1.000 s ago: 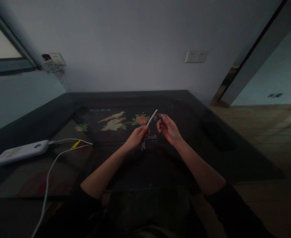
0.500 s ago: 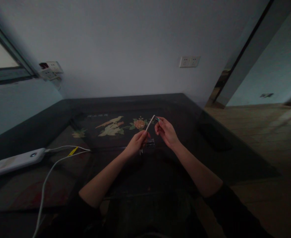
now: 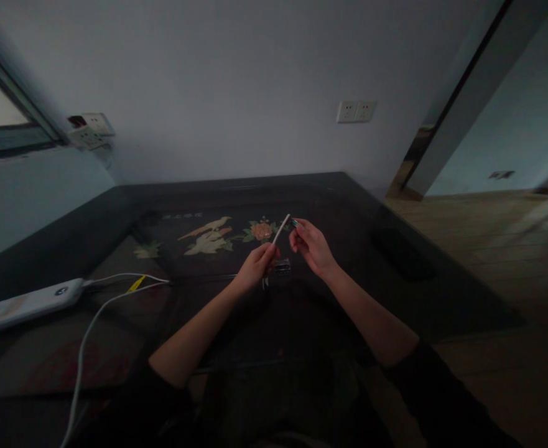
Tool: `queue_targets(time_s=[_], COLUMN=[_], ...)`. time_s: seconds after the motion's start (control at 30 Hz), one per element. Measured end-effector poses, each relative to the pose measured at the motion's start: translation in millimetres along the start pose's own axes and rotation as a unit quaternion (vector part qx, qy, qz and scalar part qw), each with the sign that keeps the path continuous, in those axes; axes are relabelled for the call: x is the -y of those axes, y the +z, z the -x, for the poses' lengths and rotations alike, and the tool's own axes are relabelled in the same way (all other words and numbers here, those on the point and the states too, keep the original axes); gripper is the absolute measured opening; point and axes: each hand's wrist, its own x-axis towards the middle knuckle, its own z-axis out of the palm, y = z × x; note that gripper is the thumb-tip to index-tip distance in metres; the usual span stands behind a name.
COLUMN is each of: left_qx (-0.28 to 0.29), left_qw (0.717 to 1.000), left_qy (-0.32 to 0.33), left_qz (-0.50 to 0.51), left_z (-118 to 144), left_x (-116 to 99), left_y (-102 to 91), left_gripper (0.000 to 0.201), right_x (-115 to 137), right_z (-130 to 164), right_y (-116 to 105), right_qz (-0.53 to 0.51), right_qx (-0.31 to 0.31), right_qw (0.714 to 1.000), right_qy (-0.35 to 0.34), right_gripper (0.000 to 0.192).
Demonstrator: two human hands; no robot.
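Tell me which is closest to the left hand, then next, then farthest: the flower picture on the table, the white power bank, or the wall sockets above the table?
1. Flower picture, just beyond the left hand.
2. White power bank, far left.
3. Wall sockets, up on the back wall.

Both forearms are bare from wrist to near the elbow, slim and unmarked. Dark, probably black sleeves are pushed up and bunched at the elbows, the left sleeve [image 3: 129,404] at seven o'clock, the right sleeve [image 3: 446,398] at five. The left hand [image 3: 255,269] and right hand [image 3: 311,247] wear no gloves; the dim light hides finer detail.
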Motion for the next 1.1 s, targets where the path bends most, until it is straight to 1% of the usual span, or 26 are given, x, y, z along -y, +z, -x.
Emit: queue_targets(time_s=[0.3, 0.5, 0.93, 1.1], left_qx=[-0.022, -0.044, -0.057, -0.064], left_qw=[0.999, 0.996, 0.991, 0.985], left_qy=[0.001, 0.028, 0.032, 0.051], left_qz=[-0.037, -0.075, -0.115, -0.149], left_z=[1.0, 1.7, 2.0, 4.0], left_x=[-2.9, -3.2, -4.6, -5.9], left_y=[-0.2, 0.9, 0.9, 0.8], left_gripper=[0.046, 0.045, 0.036, 0.033], right_x=[-0.2, 0.1, -0.2, -0.6], right_z=[0.2, 0.4, 1.5, 1.4], right_y=[0.4, 0.3, 1.3, 1.2], right_qz=[0.001, 0.004, 0.014, 0.011], right_qx=[-0.001, -0.001, 0.007, 0.007], right_qw=[1.0, 1.0, 1.0, 1.0], right_qy=[-0.008, -0.01, -0.003, 0.001], right_gripper=[0.04, 0.04, 0.042, 0.042])
